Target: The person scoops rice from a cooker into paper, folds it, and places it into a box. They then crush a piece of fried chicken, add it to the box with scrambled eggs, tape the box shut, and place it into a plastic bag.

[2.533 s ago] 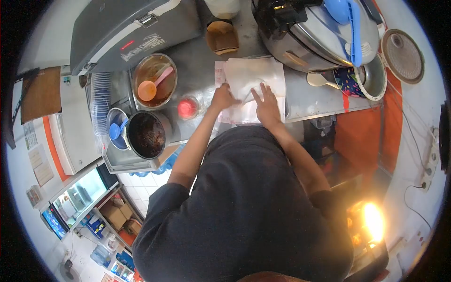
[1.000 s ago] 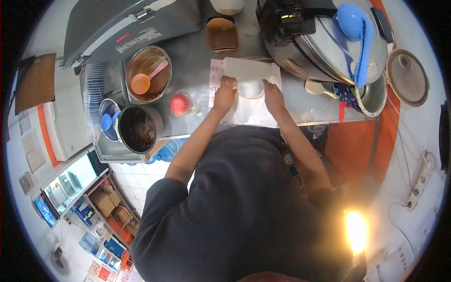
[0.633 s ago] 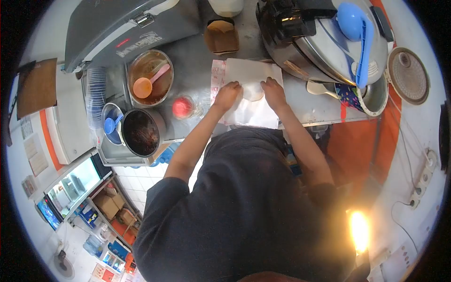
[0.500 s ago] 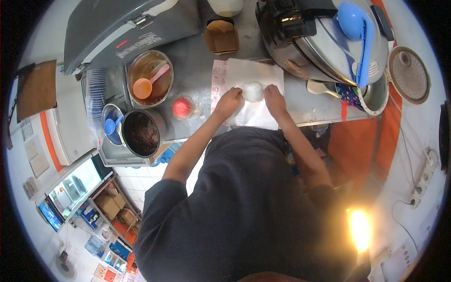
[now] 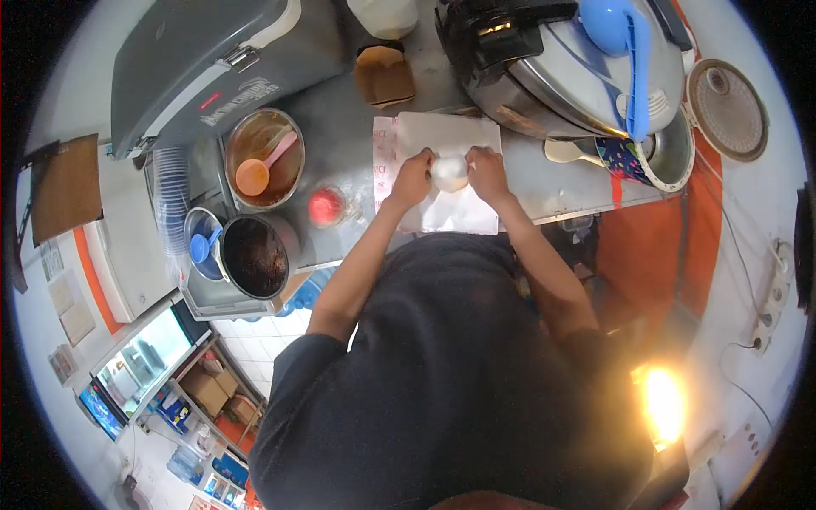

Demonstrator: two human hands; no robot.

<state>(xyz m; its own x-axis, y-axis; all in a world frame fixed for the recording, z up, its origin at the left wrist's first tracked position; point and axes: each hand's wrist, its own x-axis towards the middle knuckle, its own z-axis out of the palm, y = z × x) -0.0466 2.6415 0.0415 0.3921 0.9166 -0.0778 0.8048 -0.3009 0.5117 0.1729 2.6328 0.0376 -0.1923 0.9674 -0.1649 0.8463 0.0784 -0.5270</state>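
Note:
A sheet of white food wrapping paper [image 5: 463, 218] with red print along its left side lies at the counter's front edge. On it sits a round white bundle [image 5: 449, 173], smooth and shiny on top; I cannot make out what is inside. My left hand [image 5: 413, 179] is closed at the bundle's left side, fingertips pinching its edge. Opposite it, my right hand [image 5: 488, 177] pinches the right edge in the same way. Left of the paper is a round red item [image 5: 326, 206] in clear plastic.
A metal bowl [image 5: 229, 161] holds a pink ladle [image 5: 259, 173]. Near it stand a dark-stained pot [image 5: 285, 234] and stacked cups [image 5: 172, 191]. Behind are a grey cooler box [image 5: 204, 76] and an open brown carton [image 5: 385, 76]. A large cooker [image 5: 561, 85] with a blue ladle [image 5: 636, 76] stands right.
The view has shifted slightly, so the counter things sit a little differently in the picture. Both hands have changed their angle at the bundle's sides, with knuckles raised more.

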